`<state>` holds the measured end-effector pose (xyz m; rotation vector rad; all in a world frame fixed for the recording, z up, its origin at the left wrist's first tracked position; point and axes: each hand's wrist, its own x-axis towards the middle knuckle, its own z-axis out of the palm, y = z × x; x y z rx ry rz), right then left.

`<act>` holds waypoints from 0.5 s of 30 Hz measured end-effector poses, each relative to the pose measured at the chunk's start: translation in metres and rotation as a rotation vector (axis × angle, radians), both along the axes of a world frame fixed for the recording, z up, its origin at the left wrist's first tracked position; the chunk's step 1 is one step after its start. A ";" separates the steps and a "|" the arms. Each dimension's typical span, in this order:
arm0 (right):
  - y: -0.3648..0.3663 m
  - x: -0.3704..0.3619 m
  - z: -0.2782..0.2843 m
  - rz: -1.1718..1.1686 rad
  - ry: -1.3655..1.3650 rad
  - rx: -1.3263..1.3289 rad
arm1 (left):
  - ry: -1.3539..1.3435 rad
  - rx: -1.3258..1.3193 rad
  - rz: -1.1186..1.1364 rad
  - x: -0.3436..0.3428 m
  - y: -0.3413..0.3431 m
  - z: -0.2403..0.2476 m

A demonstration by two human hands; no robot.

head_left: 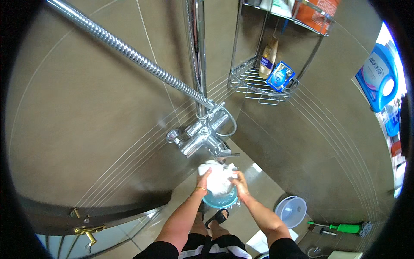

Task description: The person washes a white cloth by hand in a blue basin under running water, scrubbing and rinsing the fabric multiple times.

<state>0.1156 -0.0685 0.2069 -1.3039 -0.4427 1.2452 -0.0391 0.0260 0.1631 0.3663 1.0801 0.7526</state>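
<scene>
A bunched white cloth is held between my two hands just below the chrome shower mixer tap. My left hand grips its left side, thumb up along the edge. On the opposite side my right hand has its fingers curled onto the cloth. Under the cloth stands a round teal tub, partly hidden by the cloth and my wrists. Wet floor glistens around the tub. Bright glare blurs the cloth's folds.
A wire corner rack holds a tube and a blue packet. A metal shower hose crosses the upper left. At right are a pale bucket, a green-handled brush and a blue detergent bottle on a ledge.
</scene>
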 end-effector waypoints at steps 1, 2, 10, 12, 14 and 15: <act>0.003 0.011 -0.013 -0.146 0.100 0.042 | -0.174 -0.065 0.081 -0.002 0.003 0.001; 0.003 0.022 -0.027 -0.294 0.198 0.087 | -0.348 -0.131 0.160 -0.003 0.006 0.003; 0.036 0.025 0.049 -0.260 0.487 0.099 | 0.148 0.671 -0.478 -0.040 0.053 0.028; 0.043 0.025 0.046 -0.168 0.480 0.033 | 0.094 0.781 -0.538 -0.043 0.042 0.035; 0.046 0.029 0.036 -0.099 0.419 0.081 | 0.240 0.782 -0.666 -0.045 0.031 0.027; 0.050 0.023 0.047 -0.082 0.418 0.096 | 0.153 0.435 -0.708 -0.049 0.030 0.027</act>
